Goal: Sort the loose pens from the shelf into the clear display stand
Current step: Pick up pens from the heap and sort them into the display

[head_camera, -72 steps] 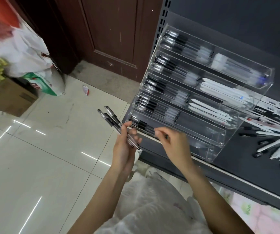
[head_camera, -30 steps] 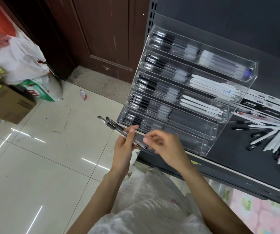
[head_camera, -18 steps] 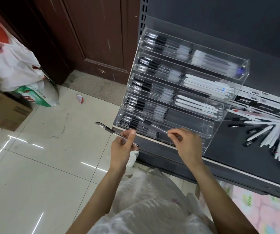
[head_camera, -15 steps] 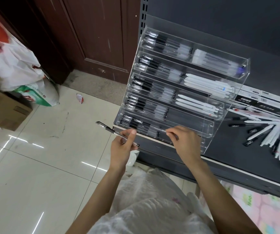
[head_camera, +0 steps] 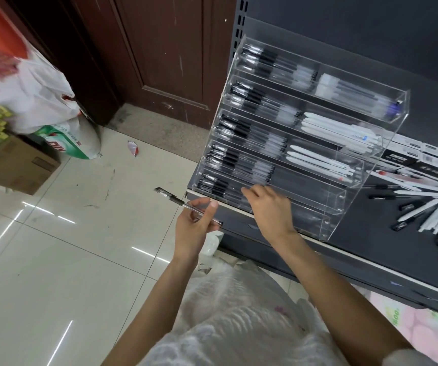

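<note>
One pen in hand, the other hand at the bottom tier.

The left hand pinched a slim clear-barrelled pen with a black cap between thumb and fingertips near mid-barrel, holding it level just off the shelf edge. The right hand, fingers loosely curled, reached into the lowest tier of the clear acrylic stepped display stand (whether it pinched anything could not be told). The pen looked light, stiff and smooth, likely slippery, so mid-barrel seemed the steadiest hold. More loose white and black pens lay fanned on the dark grey shelf, right of the stand.
</note>
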Tool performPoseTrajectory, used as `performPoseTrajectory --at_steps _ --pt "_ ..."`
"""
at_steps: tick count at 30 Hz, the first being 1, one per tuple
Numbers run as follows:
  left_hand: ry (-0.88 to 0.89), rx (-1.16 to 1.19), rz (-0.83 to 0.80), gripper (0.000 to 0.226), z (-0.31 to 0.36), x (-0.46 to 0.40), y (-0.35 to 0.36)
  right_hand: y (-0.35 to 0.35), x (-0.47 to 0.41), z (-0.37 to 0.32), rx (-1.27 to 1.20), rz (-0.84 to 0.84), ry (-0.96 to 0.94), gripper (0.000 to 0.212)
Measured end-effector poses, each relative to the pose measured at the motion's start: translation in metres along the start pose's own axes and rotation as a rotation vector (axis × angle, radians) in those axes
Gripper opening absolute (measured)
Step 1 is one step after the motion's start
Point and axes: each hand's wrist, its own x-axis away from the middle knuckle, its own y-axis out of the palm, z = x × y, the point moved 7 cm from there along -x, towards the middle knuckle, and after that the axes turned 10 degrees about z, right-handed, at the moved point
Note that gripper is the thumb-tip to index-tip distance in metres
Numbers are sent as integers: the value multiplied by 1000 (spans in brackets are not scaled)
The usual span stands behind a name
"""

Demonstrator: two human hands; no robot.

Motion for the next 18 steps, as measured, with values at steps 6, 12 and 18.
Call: performPoseTrajectory --at_steps 6,12,18 --pt "-14 8 0 26 1 0 -2 7 -21 -28 -163 15 -69 48" --pt "-21 28 -14 25 3 1 -1 16 -18 -30 -188 -14 -93 35" --pt "-38 89 -31 23 1 1 0 21 -23 -32 -164 -126 -94 30"
